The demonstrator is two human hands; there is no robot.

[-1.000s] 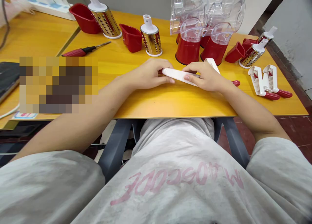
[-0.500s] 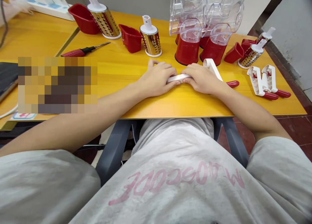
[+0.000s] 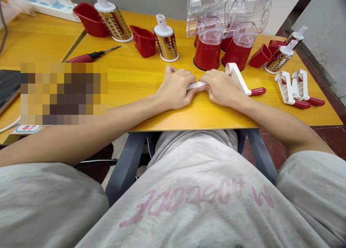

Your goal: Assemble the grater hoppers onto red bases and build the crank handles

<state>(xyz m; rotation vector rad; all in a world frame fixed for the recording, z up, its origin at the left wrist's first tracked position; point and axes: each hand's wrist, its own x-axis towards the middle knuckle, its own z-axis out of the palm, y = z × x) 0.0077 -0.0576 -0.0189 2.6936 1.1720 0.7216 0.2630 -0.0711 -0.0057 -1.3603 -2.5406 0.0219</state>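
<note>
Both hands meet low over the front of the yellow table. Between them lies a narrow white plastic piece (image 3: pixel 196 85), its ends covered by fingers. My left hand (image 3: pixel 178 88) is closed around its left end, thumb along the near side. Round the right end my right hand (image 3: pixel 220 86) is closed in the same way. Just right of that hand rests a white crank handle (image 3: pixel 238 79) with a red grip. Beyond the hands stand red grater bases (image 3: pixel 207 54) with clear tops.
At the back left are metal grating drums (image 3: pixel 167 43) and red hoppers (image 3: pixel 144 41). A screwdriver (image 3: pixel 93 55) lies left of them. More crank handles (image 3: pixel 285 88) lie at the right, below another drum (image 3: pixel 279 59) and a red hopper (image 3: pixel 261 56). The table's front edge (image 3: pixel 194 129) is close to my body.
The view has shifted slightly. My hands stay on the white piece, and my right hand has turned a little, with less of the piece showing.
</note>
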